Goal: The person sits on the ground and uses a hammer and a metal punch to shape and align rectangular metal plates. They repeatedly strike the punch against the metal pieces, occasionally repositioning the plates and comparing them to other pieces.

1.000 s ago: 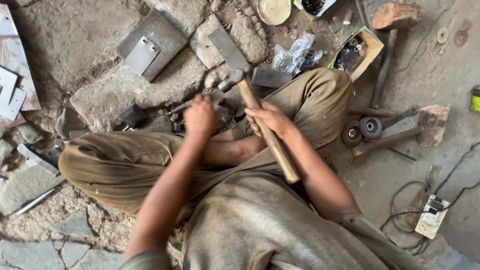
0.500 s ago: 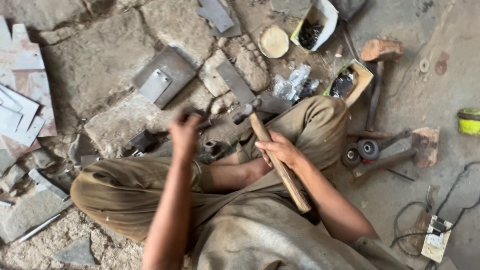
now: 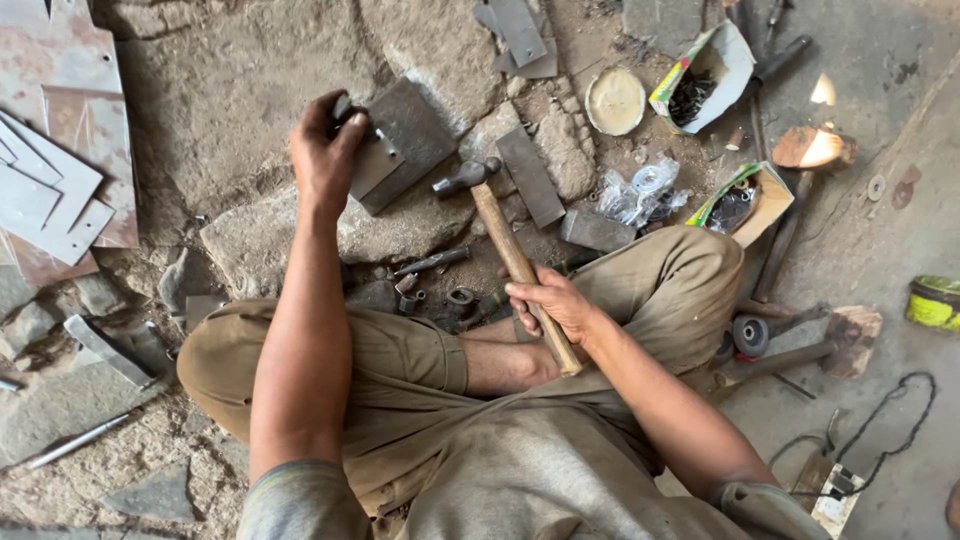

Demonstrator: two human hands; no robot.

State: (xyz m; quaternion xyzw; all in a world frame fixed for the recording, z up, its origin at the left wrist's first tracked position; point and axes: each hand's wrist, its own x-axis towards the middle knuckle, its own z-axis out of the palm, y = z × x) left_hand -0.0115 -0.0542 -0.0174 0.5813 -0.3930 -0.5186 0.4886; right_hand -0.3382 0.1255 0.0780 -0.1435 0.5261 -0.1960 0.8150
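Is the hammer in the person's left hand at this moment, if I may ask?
No, the right hand grips the hammer by its wooden handle, while the left hand rests on a metal plate.

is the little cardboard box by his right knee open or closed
Open. The small cardboard box beside the right knee has its top flap folded back, and dark small metal pieces show inside it. What exactly they are cannot be told.

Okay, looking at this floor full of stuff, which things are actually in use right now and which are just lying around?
In use:
left hand gripping the folded metal piece
right hand holding the wooden-handled hammer

Lying about:
flat metal sheets
round lid
open boxes of small dark parts
crumpled plastic bag
grinding wheel
yellow-green tin
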